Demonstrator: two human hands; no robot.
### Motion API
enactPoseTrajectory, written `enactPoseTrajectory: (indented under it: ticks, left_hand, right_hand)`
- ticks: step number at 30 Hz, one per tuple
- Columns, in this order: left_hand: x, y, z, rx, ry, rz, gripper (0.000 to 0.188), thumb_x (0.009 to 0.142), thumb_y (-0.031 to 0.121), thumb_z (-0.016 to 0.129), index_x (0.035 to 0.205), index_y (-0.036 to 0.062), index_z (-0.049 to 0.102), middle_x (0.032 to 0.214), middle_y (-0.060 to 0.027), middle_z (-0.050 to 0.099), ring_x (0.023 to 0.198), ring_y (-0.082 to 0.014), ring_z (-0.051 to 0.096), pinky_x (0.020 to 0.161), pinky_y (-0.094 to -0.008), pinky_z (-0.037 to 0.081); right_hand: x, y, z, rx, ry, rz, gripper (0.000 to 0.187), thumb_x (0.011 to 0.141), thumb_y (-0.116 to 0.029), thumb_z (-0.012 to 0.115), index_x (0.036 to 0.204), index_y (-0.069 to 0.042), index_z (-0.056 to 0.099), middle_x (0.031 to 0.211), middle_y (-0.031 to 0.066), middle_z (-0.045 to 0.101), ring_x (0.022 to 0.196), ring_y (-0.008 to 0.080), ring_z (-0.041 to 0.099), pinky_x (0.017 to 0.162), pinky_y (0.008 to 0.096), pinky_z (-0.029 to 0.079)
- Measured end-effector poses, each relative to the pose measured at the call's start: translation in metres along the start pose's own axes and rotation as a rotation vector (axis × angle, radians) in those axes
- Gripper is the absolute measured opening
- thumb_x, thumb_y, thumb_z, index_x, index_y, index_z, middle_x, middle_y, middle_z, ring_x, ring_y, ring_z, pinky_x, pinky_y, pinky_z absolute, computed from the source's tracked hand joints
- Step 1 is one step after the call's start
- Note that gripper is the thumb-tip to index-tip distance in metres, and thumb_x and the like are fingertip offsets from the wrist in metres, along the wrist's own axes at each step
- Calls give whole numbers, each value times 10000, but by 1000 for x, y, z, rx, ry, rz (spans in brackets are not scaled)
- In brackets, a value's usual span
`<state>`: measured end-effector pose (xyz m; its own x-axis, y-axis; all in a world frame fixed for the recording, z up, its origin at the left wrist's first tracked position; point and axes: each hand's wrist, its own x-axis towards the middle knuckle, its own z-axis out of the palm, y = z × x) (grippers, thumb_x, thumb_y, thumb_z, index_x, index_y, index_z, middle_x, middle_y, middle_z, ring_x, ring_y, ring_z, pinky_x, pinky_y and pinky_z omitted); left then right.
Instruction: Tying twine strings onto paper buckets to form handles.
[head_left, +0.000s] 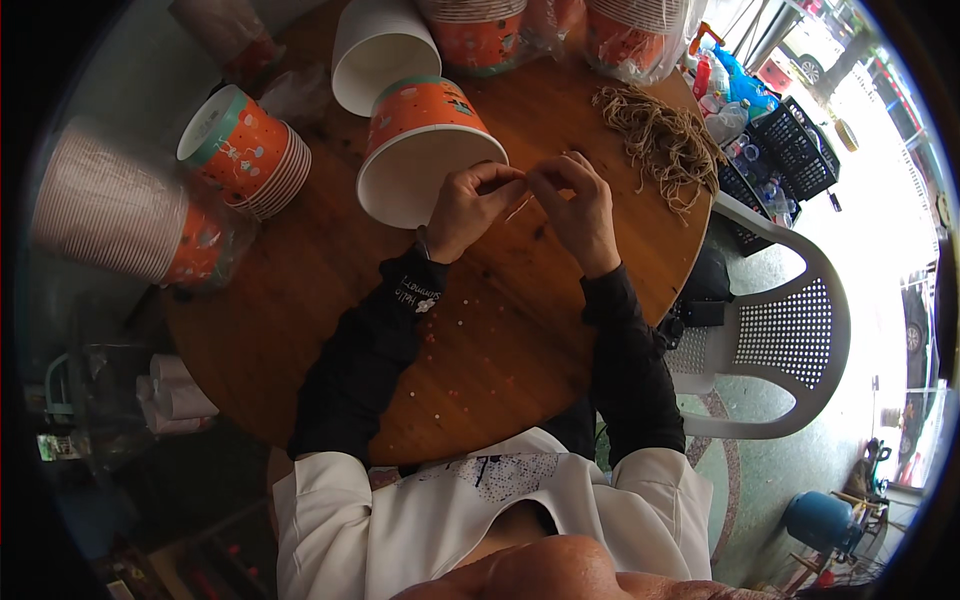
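Note:
Over the round wooden table, my left hand (468,208) and my right hand (577,205) meet fingertip to fingertip, thumbs and forefingers pinched. A thin, pale reddish sliver shows just below the fingertips; it is too small to name. Beside my left hand an orange paper bucket (428,122) with a green band lies tipped, its wide white mouth toward me. Behind it lies a plain white paper bucket (375,50). To the left is a short stack of orange and green paper tubs (250,150), lying on its side.
Tall bagged stacks of paper tubs (110,205) lie at the left; more wrapped tubs (475,35) stand at the far edge. A tangle of tan strings (660,140) lies at the table's right. Small red and white bits dot the wooden table (520,310). A grey plastic chair (790,325) stands right.

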<state>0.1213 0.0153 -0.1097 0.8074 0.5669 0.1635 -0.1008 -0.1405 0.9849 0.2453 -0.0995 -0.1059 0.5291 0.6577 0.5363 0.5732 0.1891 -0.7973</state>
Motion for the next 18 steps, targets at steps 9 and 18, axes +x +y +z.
enactPoseTrajectory:
  ticks: [9,18]
  left_hand:
    - [-1,4,-1,-27,25,-8,158,916,157,673,975,10,683,821,32,650,747,-18,556,673,-183,453]
    - [0,-4,-1,-52,89,-37,166,923,164,661,949,1,682,817,37,638,754,-20,554,672,-184,450]
  right_hand:
    - [3,4,-3,312,17,299,150,890,-87,672,983,28,687,924,45,677,850,99,627,733,240,502]
    - [-5,-1,3,-2,-54,158,171,858,-137,681,969,-8,691,840,100,705,729,152,660,648,291,518]
